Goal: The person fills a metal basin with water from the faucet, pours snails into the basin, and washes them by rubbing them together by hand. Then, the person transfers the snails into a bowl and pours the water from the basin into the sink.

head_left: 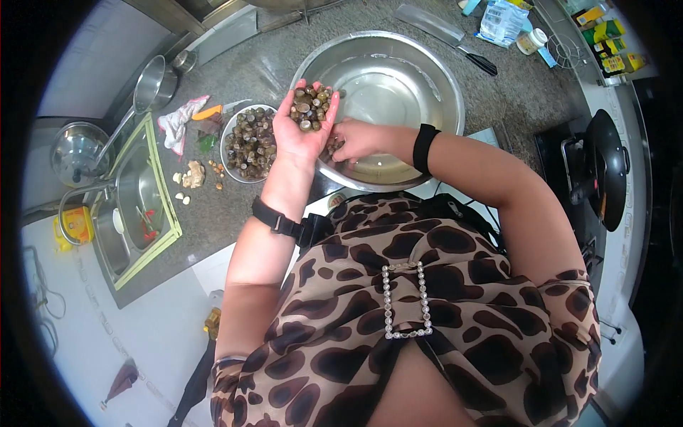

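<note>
Head view: I count two hands, one large metal basin [459,107], one bowl [225,144] and one cleaver [430,25]; the snails [311,105] are too many to count. They lie in three places: heaped in the left hand [302,142], filling the bowl, and beneath the right hand's fingers at the basin's near-left side. The left hand is palm up, cupped half open under its heap, fingers pointing away from the wearer. The right hand [359,138] reaches across the basin, fingers bent downward; whether it grips any snails I cannot tell. The worktop [206,238] is grey and speckled, with ginger [193,174] near the bowl. One sink [139,192] stands left; one black wok [610,171], right.
</note>
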